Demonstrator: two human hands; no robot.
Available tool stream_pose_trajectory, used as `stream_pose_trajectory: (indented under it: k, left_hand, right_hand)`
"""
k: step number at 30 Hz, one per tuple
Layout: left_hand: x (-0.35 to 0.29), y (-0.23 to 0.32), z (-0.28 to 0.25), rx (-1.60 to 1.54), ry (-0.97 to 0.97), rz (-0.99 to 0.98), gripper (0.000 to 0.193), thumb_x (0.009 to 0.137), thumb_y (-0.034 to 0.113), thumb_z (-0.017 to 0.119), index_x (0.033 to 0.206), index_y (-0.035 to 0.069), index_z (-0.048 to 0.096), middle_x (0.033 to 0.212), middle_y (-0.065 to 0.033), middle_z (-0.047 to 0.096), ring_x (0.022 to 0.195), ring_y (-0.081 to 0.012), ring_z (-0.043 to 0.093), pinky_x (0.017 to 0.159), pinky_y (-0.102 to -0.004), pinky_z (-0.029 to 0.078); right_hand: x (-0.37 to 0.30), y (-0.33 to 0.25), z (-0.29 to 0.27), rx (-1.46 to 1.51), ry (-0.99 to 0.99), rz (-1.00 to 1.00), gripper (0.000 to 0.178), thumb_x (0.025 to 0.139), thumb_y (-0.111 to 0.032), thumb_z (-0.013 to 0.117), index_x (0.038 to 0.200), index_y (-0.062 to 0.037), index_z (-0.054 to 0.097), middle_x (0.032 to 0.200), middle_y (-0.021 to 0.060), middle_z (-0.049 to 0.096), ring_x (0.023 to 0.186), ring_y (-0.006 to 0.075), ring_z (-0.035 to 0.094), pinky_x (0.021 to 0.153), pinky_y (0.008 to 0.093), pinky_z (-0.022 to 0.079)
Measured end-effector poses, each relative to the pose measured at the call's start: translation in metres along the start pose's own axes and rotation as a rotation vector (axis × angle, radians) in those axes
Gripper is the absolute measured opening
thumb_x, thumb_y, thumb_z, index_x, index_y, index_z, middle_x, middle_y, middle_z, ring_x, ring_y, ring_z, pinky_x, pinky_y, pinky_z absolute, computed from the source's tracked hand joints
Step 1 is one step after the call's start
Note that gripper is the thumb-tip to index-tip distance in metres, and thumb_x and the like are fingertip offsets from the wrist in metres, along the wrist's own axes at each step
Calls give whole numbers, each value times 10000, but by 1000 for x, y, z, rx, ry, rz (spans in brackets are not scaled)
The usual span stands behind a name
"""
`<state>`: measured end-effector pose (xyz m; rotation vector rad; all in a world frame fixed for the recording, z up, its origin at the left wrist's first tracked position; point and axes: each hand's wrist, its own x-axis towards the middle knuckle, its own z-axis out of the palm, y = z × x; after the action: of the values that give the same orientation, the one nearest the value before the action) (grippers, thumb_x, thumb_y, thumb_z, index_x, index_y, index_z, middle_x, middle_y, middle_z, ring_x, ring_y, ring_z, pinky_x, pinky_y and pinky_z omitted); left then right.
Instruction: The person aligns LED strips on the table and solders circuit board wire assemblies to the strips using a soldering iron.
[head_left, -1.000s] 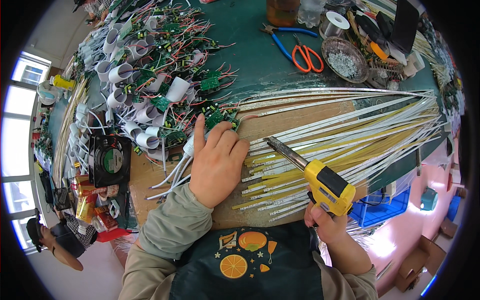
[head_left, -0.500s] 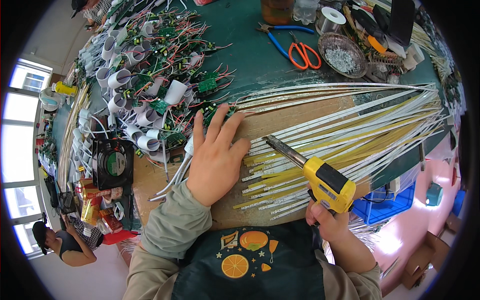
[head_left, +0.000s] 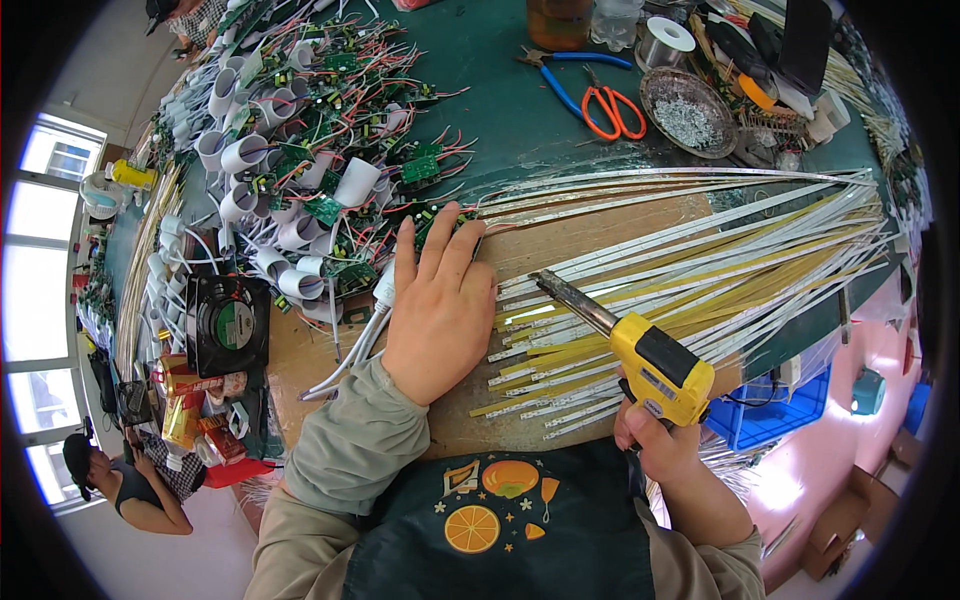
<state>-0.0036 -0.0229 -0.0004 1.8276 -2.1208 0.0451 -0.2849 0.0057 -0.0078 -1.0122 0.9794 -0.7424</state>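
Note:
My right hand [head_left: 660,440] grips a yellow soldering gun [head_left: 672,375] by its handle, with the dark, worn tip pointing up and left over the LED strips [head_left: 600,330]. These narrow white and yellow strips lie fanned across a brown board [head_left: 455,420]. Palm down, my left hand [head_left: 440,310] has its fingers stretched forward. Its fingertips rest where red wires of the green circuit boards [head_left: 420,168] meet the strip ends. Whatever lies under the palm is hidden. Against its left side is a white tube with grey-white cables [head_left: 355,350].
At the back are blue-handled cutters [head_left: 570,85], orange-handled scissors [head_left: 612,108], a bowl of small clear pieces [head_left: 690,112] and a solder spool [head_left: 663,42]. A black fan [head_left: 228,325] stands left. One person [head_left: 130,485] sits at the far left; a blue crate [head_left: 770,410] is right.
My left hand has shifted slightly right, and its thumb is closer to the fingers. The soldering gun stays nearly in place.

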Motion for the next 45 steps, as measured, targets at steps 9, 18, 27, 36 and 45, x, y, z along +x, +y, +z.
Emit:
stream_pose_trajectory:
  k: [9,18,27,36,45]
  left_hand:
    - [-1,0,2,-9,42,-10,100,816,75,714,881,62,638,1319,-135,563,1408,-383,423,1179,-621,236]
    - [-2,0,1,-16,43,5,104,803,70,715,871,68,637,1330,-130,560,1416,-377,414,1179,-626,224]
    - [-2,0,1,-28,47,6,111,797,64,717,875,67,638,1328,-122,555,1421,-375,405,1181,-627,222]
    - [-2,0,1,-7,44,8,117,796,67,719,878,62,636,1326,-124,556,1417,-377,411,1178,-631,225]
    - [-2,0,2,-16,47,8,112,798,66,715,874,61,633,1322,-127,559,1417,-380,411,1176,-632,227]
  right_hand:
    - [-1,5,-2,6,-12,4,556,915,-225,681,1335,85,489,659,74,549,519,145,523,503,278,445]
    - [-5,14,-3,-36,-65,-55,568,914,-228,679,1343,84,475,676,88,554,533,153,521,514,285,446]
    - [-4,14,5,-53,-84,7,467,908,-175,655,1276,59,487,711,95,559,545,157,526,520,294,457]
    - [-3,11,8,-51,-73,24,411,910,-162,644,1231,47,493,721,90,558,552,156,536,521,295,467]
    - [-4,14,7,54,-71,15,571,919,-248,694,1344,53,459,683,65,530,558,149,518,520,290,451]
